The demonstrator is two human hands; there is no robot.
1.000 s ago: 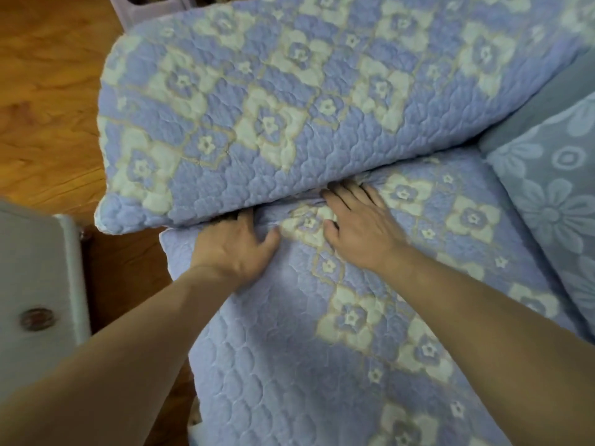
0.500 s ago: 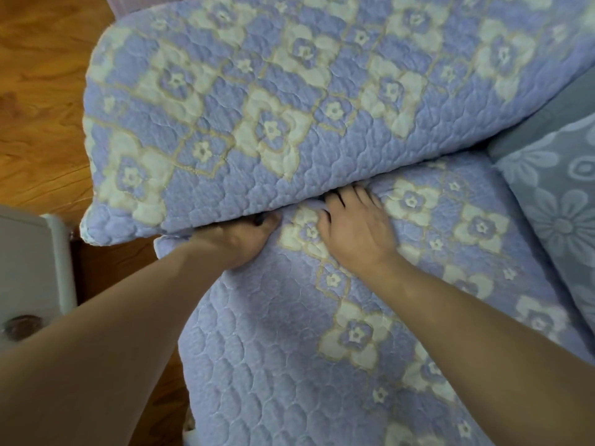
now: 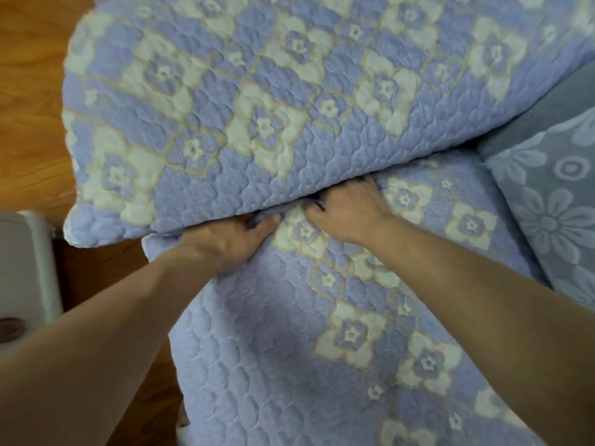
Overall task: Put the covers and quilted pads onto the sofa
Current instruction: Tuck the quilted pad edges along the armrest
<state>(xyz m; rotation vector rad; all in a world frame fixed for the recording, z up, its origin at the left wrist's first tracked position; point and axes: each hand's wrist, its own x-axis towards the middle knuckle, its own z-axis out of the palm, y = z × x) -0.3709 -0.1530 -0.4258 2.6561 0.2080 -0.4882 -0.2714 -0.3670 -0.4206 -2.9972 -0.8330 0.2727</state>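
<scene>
Wooden floor (image 3: 29, 130) lay beside the sofa. Your left hand (image 3: 222, 243) and right hand (image 3: 347, 210) had pushed deeper, fingers together, tucking the quilted pad (image 3: 289, 349) under the armrest cover (image 3: 257, 101); seat nearly fitted.

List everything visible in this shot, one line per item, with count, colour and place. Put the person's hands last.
quilted floral pad over the sofa arm: one, lavender blue with cream flowers, top half of the view, draped over the arm.
quilted floral pad on the seat: one, same lavender and cream pattern, lower middle, running under the arm pad.
woven flower-pattern cushion: one, grey-blue with paler flowers, right edge.
plain grey-blue fabric strip: one, upper right, between arm pad and cushion.
wooden floor: orange-brown, left side.
pale grey furniture piece: one, left edge, only partly seen.
left hand: one, fingers tucked into the gap under the arm pad.
right hand: one, fingertips pushed into the same gap.
</scene>
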